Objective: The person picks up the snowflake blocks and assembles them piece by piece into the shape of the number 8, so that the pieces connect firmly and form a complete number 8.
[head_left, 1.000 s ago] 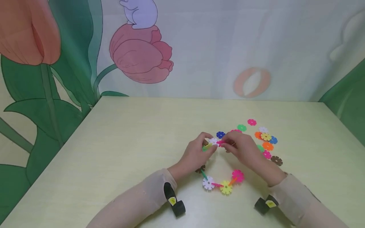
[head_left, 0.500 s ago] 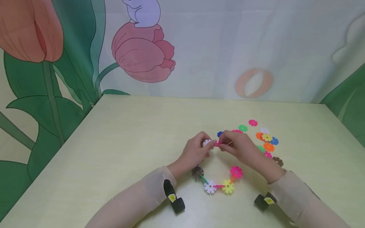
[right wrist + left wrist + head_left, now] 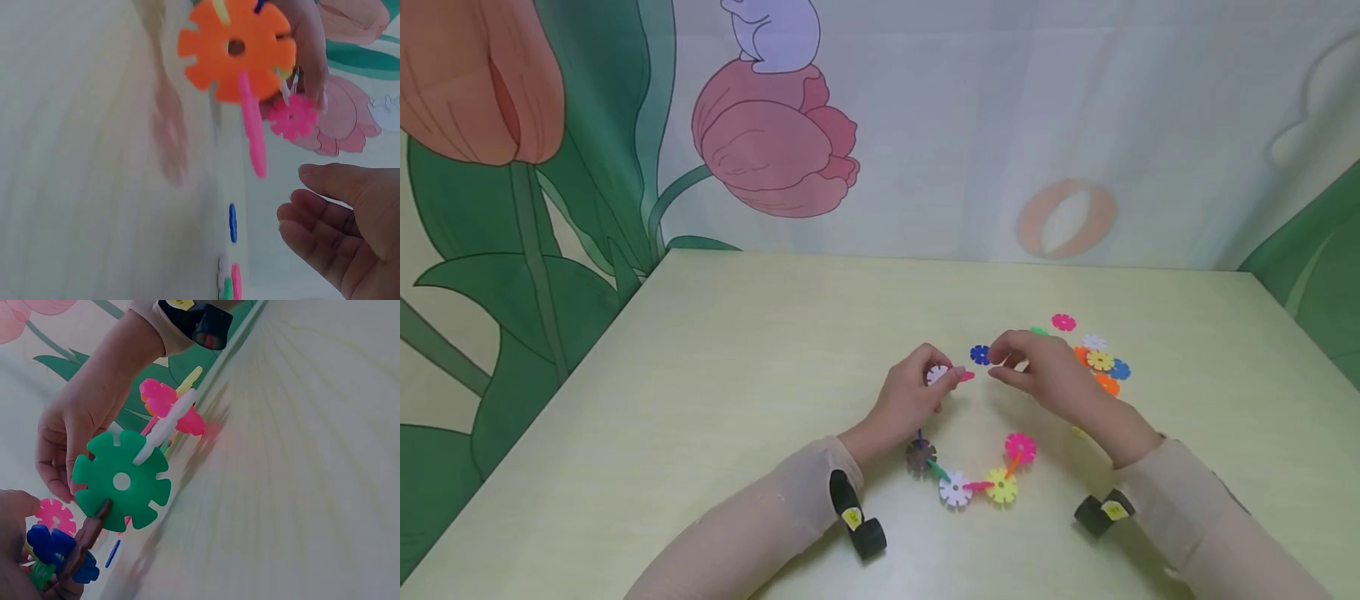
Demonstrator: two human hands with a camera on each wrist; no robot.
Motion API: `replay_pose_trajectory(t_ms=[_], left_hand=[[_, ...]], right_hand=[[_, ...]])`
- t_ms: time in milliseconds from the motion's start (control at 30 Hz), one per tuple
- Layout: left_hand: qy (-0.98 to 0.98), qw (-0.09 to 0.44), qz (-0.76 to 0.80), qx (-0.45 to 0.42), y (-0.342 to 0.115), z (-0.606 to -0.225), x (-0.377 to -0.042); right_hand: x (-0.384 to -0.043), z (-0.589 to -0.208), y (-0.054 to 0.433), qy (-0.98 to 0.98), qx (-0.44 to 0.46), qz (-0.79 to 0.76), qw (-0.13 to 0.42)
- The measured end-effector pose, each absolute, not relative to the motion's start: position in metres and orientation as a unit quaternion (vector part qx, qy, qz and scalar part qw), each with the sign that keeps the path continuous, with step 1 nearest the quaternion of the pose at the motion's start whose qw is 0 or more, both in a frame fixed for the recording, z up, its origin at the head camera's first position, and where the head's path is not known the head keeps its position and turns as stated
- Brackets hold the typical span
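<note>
On the worktop [image 3: 775, 333], discs [image 3: 1101, 360] are left unjoined at far right; the partly linked chain [image 3: 956, 490] is pinched by the left hand [image 3: 904, 398], nothing by the right hand [image 3: 1054, 377]

Table [image 3: 775, 333] — pale yellow | lying on its right half — dark-blue disc [image 3: 980, 355] | pink disc [image 3: 1063, 322] | nearer orange disc [image 3: 1107, 384]
</note>
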State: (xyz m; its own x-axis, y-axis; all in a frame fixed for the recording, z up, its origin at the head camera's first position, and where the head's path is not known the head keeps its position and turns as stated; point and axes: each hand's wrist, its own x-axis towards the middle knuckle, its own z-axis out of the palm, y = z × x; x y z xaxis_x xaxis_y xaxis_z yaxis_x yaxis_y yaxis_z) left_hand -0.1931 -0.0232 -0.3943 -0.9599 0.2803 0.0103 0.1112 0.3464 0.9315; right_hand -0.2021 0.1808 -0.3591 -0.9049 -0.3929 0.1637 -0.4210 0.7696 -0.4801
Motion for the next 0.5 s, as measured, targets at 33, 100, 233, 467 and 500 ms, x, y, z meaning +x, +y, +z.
replay_pose_trajectory(t_ms=[33,100,233,467,500], left_hand=[[0.818,0.075,0.558,0.118,-0.023,-0.394,-0.193],[0.821,0.073,0.554,0.115,-0.022,-0.394,-0.193],[0.825,0.074,0.549,0.110,-0.021,-0.395,-0.194],[0.826,0.078,0.549,0.099,-0.020,-0.397,-0.194],[0.826,0.078,0.549,0.099,-0.020,-0.398,-0.194]], right_hand=[[-0.204,-0.359,0.184,-0.943,0.210,0.259,0.024],[-0.208,-0.358,0.190,-0.947,0.199,0.250,0.019],[-0.218,-0.358,0.198,-0.955,0.184,0.235,0.002],[-0.239,-0.365,0.197,-0.960,0.162,0.226,-0.039],[-0.241,-0.366,0.196,-0.959,0.161,0.227,-0.046]])
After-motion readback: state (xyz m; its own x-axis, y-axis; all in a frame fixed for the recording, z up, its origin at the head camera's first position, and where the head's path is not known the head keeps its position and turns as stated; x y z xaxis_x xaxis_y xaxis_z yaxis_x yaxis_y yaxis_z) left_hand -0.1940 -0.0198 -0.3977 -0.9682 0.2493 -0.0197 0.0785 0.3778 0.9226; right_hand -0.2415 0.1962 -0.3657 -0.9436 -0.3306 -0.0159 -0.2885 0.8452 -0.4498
